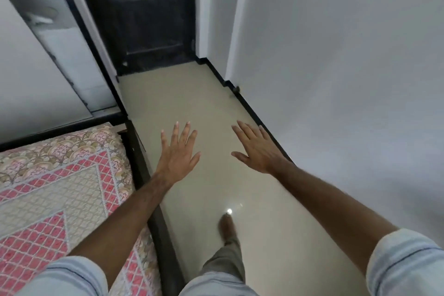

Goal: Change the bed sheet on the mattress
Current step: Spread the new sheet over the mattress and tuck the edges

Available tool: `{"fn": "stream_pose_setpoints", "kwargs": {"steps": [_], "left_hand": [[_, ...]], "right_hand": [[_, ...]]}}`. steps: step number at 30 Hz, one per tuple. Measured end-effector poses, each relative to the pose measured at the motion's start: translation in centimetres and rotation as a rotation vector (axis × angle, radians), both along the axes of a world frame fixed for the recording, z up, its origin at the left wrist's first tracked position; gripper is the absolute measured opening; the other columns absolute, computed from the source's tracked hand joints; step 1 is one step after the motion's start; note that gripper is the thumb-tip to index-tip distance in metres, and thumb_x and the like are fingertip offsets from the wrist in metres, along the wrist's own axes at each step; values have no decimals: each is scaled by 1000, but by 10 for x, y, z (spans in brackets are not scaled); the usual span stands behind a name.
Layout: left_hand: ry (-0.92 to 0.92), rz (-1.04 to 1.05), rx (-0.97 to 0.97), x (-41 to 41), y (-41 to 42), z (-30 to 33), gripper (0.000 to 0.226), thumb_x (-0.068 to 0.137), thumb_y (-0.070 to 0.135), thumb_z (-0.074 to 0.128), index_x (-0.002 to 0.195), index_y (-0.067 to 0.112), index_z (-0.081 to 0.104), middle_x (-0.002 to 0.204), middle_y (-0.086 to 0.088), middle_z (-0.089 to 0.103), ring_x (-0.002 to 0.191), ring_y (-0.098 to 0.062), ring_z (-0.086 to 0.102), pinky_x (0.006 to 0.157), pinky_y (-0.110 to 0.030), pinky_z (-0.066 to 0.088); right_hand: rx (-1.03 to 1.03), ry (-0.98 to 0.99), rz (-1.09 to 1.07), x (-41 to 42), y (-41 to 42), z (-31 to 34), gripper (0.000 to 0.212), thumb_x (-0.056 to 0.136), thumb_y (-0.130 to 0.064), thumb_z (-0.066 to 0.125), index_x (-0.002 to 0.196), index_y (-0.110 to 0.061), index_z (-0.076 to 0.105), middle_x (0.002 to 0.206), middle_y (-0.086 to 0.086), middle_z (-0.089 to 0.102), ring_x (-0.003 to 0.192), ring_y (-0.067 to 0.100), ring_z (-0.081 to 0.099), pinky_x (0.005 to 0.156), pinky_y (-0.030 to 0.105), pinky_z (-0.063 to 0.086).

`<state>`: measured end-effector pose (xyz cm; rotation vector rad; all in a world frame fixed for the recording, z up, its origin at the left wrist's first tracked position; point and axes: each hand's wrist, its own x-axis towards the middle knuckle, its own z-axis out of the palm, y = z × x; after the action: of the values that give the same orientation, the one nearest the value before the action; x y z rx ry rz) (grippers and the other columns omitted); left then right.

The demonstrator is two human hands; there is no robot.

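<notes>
Pink patterned bed sheet (60,187) left of both spread, seemingly empty hands (179,153)

Head-height view, down over floor (216,108)

Glossy beige floor (192,108) — white walls (336,55), dark door (141,12).

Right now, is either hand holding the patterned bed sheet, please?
No, the left hand and right hand hover open over the floor, beside the bed sheet.
</notes>
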<state>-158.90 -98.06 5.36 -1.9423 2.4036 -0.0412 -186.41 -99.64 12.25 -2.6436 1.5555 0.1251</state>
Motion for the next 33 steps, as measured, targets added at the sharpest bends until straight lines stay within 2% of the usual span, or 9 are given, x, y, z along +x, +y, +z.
{"fn": "stream_pose_setpoints", "kwargs": {"steps": [3, 6, 8, 13, 17, 20, 23, 29, 33], "left_hand": [[13, 113, 23, 9, -60, -2, 73, 100, 57, 30, 160, 16, 22, 169, -12, 7, 155, -41, 6, 116, -73, 11], [11, 248, 26, 34, -119, 1, 74, 98, 57, 21, 159, 15, 27, 169, -13, 12, 154, -42, 8, 114, -74, 16], [49, 331, 54, 52, -143, 9, 73, 98, 57, 26, 158, 15, 28, 169, -12, 12, 154, -42, 9, 113, -74, 17], [65, 574, -1, 119, -185, 16, 71, 101, 55, 37, 159, 16, 25, 170, -11, 2, 155, -40, 2, 116, -73, 14], [47, 836, 35, 177, -209, 3, 71, 102, 57, 22, 159, 17, 23, 170, -12, 4, 155, -41, 4, 116, -71, 15], [72, 1026, 96, 207, -228, -5, 71, 101, 56, 15, 161, 18, 13, 170, -11, -3, 155, -40, -4, 118, -70, 9], [91, 1236, 122, 225, -233, -9, 76, 97, 58, 4, 161, 17, 11, 170, -11, -1, 155, -40, -1, 118, -70, 8], [218, 1634, 99, 265, -214, -25, 73, 103, 60, 18, 162, 20, 1, 169, -6, -15, 154, -35, -17, 120, -68, -1], [261, 1846, 97, 310, -201, -42, 74, 103, 61, 18, 162, 21, -1, 168, -6, -17, 153, -36, -18, 119, -69, -3]], "right_hand": [[-7, 24, 133, 18, -94, 4, 80, 99, -62, 35, 160, -19, 6, 168, 4, 7, 153, 26, 15, 122, 56, 15], [-35, 77, 264, 48, -196, 6, 80, 99, -61, 35, 160, -18, 7, 168, 5, 7, 153, 27, 15, 123, 54, 14], [-9, 74, 318, 72, -244, 7, 81, 99, -61, 36, 160, -18, 7, 168, 5, 7, 153, 27, 15, 122, 54, 13], [11, 93, 550, 167, -351, -4, 82, 96, -63, 29, 160, -17, 10, 168, 5, 9, 152, 27, 18, 121, 53, 16], [10, 83, 795, 271, -424, -19, 79, 99, -55, 42, 160, -16, 10, 168, 7, 10, 152, 28, 18, 121, 53, 17], [35, 66, 982, 346, -462, -28, 81, 97, -53, 45, 160, -16, 11, 167, 7, 11, 151, 27, 20, 120, 53, 19], [34, 95, 1200, 422, -488, -35, 81, 96, -55, 47, 160, -17, 13, 167, 7, 13, 151, 27, 21, 120, 54, 22], [36, 146, 1616, 588, -490, -46, 82, 93, -56, 48, 158, -13, 23, 164, 10, 22, 147, 31, 32, 116, 56, 31], [16, 143, 1844, 698, -458, -55, 80, 98, -55, 47, 160, -15, 14, 167, 10, 11, 151, 30, 21, 120, 58, 21]]}}
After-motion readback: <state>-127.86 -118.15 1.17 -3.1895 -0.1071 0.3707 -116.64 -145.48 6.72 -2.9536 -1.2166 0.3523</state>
